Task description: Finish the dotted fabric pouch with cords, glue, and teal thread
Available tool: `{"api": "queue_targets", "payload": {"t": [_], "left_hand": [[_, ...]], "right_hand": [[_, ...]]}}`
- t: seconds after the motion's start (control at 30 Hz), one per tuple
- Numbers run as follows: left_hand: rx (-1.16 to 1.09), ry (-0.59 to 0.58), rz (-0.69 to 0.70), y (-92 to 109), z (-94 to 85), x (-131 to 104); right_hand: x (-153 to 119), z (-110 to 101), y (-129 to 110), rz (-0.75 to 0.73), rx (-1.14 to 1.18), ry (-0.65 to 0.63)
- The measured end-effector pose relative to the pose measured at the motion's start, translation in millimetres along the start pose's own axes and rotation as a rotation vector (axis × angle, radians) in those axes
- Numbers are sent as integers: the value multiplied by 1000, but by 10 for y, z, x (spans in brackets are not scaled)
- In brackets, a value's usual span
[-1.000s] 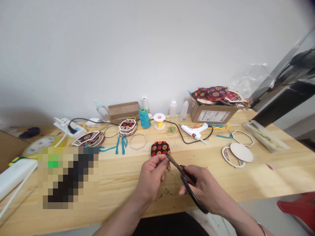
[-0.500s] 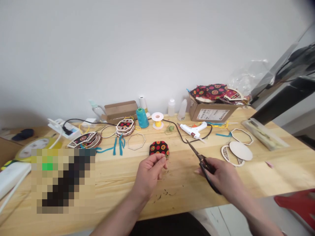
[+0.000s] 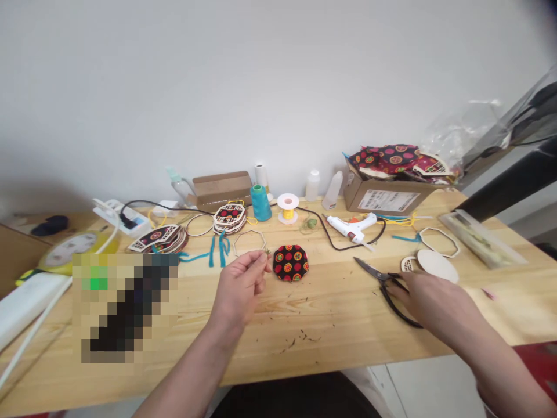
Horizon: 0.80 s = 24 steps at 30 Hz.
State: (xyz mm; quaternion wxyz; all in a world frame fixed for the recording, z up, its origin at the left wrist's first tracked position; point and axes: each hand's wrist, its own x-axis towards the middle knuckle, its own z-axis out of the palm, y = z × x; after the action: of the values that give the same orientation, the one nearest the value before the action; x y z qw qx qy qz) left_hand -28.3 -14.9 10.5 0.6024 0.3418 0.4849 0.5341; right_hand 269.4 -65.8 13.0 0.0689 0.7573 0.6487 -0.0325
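Note:
My left hand (image 3: 243,281) pinches a tiny greenish bit (image 3: 267,253), too small to name, between thumb and fingertips. Just right of it, a round-cornered patch of black fabric with red and orange motifs (image 3: 291,263) lies flat on the table. At the right, the fingers of my right hand (image 3: 418,290) are on a handle loop of the black scissors (image 3: 372,270). The blades are together, point away to the left, and lie low at the tabletop. Partly behind this hand are a white oval disc (image 3: 438,266) and a latticed wooden piece (image 3: 407,265).
A white glue gun (image 3: 354,226), teal thread cone (image 3: 260,203) and yellow-wound spool (image 3: 288,209) stand farther back. Stacked fretwork pieces (image 3: 229,219) sit left of them. A cardboard box (image 3: 383,196) of fabric pieces is at the back right. Dark scraps (image 3: 300,337) dot the near tabletop.
My left hand has moved left, off the fabric patch, with the tiny greenish bit. My right hand has carried the scissors right and down toward the table, and the blades have come together.

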Motion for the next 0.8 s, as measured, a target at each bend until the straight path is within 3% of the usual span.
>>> {"api": "queue_targets", "payload": {"t": [0.07, 0.13, 0.2, 0.33, 0.53, 0.67, 0.8], "left_hand": [[4, 1, -16, 13, 23, 1], [26, -2, -24, 14, 43, 3], [61, 0, -27, -7, 39, 2], [111, 45, -47, -94, -60, -24], [104, 122, -77, -78, -124, -47], [130, 84, -49, -19, -58, 0], [256, 51, -12, -99, -42, 39]], "right_hand": [[16, -64, -176, -103, 89, 110], [48, -105, -411, -303, 298, 174], [108, -114, -654, -487, 471, 170], [303, -90, -985, -656, 559, 143], [564, -141, -1155, -726, 564, 45], [611, -158, -1207, -773, 567, 130], [585, -128, -1208, -900, 542, 181]]}}
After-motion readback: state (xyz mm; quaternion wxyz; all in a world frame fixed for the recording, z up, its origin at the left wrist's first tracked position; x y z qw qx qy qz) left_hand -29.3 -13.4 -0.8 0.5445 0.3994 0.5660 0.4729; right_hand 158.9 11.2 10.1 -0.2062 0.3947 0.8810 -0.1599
